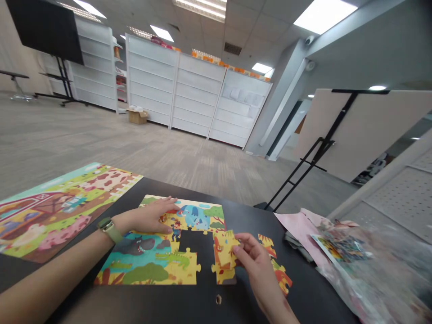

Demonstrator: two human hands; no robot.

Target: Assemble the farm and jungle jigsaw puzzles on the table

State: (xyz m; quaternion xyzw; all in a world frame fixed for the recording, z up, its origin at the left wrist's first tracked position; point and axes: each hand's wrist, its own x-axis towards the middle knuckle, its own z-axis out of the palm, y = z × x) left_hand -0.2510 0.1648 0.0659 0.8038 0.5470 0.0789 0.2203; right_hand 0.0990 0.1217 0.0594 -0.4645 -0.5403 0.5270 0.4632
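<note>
A partly joined jigsaw puzzle (145, 270) with a hippo, crocodiles and elephants lies on the black table, a dark gap showing in its middle and right. My left hand (151, 217) rests flat on its upper left part, fingers stretched out. Between thumb and fingers, my right hand (251, 256) pinches a yellow puzzle piece (224, 247) at its right edge. That piece is over or against other yellow pieces (225, 275) at the gap's right side; whether it touches them I cannot tell. Loose orange and yellow pieces (282, 278) lie beyond my right hand, partly hidden by it.
A farm puzzle (77, 202) lies at the table's left. Clear plastic bags (381, 270) with a printed sheet sit on the right. The black table (236, 216) has a small hole (218, 299) near me. An easel board (364, 130) stands behind, with white shelves (195, 94) farther back.
</note>
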